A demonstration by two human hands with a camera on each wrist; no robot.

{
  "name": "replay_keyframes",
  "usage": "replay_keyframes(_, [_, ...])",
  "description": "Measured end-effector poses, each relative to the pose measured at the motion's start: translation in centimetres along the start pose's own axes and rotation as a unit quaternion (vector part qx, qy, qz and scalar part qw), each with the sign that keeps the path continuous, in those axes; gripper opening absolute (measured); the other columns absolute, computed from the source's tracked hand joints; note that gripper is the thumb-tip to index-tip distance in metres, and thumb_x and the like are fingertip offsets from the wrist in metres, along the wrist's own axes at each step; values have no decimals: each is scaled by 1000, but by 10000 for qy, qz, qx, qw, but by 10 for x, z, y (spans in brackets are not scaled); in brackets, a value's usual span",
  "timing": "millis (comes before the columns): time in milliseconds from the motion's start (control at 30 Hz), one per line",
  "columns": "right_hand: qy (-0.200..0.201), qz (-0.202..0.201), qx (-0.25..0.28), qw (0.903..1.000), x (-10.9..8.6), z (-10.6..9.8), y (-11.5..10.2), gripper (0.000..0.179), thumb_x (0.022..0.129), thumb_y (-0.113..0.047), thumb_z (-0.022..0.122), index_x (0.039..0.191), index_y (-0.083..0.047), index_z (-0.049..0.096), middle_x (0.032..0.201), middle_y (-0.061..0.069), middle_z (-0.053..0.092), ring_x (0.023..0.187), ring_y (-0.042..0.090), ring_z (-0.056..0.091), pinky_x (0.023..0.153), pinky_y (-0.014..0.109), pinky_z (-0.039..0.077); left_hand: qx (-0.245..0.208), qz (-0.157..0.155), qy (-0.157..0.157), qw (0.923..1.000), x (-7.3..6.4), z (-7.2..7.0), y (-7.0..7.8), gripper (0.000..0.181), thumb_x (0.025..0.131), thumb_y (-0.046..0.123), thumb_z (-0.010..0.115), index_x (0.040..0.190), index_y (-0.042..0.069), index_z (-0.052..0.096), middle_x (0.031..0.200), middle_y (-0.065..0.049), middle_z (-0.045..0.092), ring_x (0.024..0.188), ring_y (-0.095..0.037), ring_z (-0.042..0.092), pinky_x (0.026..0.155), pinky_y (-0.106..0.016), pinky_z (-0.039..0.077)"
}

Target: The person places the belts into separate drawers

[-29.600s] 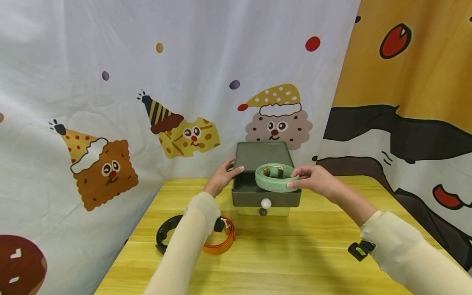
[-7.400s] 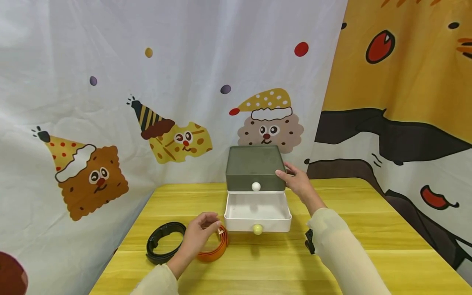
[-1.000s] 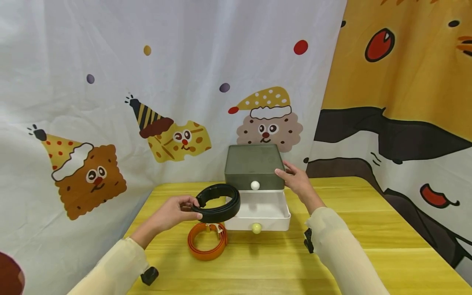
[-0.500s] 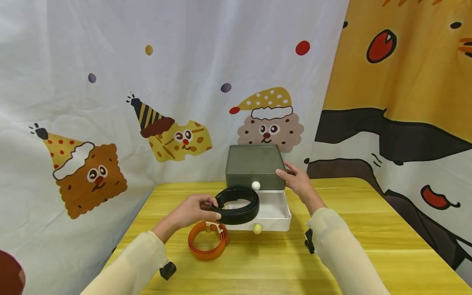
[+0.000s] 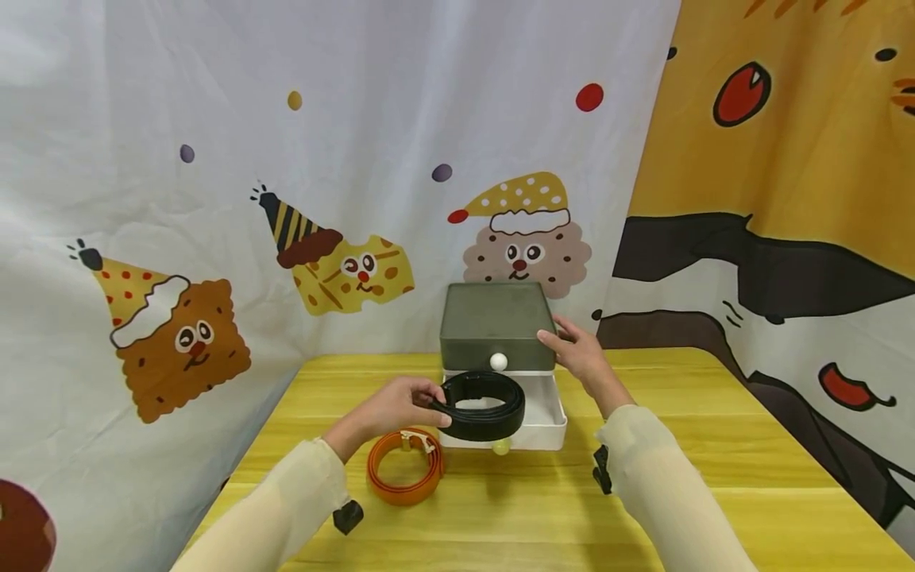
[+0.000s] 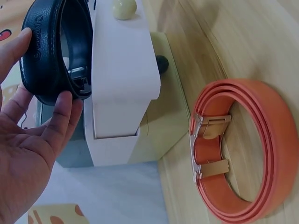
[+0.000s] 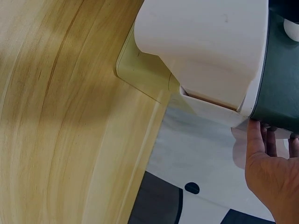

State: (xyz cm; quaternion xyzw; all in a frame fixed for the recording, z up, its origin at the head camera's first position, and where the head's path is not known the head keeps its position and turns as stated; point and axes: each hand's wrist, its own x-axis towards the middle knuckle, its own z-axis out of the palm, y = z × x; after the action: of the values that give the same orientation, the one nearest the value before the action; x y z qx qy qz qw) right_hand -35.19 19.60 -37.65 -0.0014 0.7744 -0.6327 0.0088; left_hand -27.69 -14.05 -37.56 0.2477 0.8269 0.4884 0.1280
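Observation:
My left hand (image 5: 403,405) pinches a coiled black belt (image 5: 493,429) at its left side, thumb in front. In the head view the coil overlaps the pulled-out white drawer (image 5: 550,435) and part of its yellow knob (image 5: 501,446). Raised lettering and a buckle show on the belt (image 6: 44,56) in the left wrist view. Against the right side of the box's green top tier (image 5: 493,314) rests my right hand (image 5: 582,357), fingers fairly straight. A coiled orange belt (image 5: 403,494) with a metal buckle lies on the table, left of the box.
Below the white drawer is a pale yellow bottom tier (image 7: 140,70) with a dark knob (image 6: 161,64). The green tier is pushed in, its white knob (image 5: 498,362) facing front. A printed cloth (image 5: 357,119) hangs behind the wooden table (image 5: 543,516).
Within the last second, my left hand carries the black belt rightward over the white drawer. Much earlier, my right hand held a green belt at the open green drawer; that drawer is now closed.

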Motion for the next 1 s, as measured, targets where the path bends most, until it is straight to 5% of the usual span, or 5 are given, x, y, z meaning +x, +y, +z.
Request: replay_keyframes(1000, [17, -64, 0, 10000, 2, 0, 3, 80, 94, -40, 68, 159, -19, 26, 159, 24, 22, 141, 37, 36, 110, 48, 36, 355, -350, -70, 9987, 27, 17, 7, 26, 85, 35, 80, 95, 14, 68, 83, -1, 63, 74, -17, 53, 68, -31, 44])
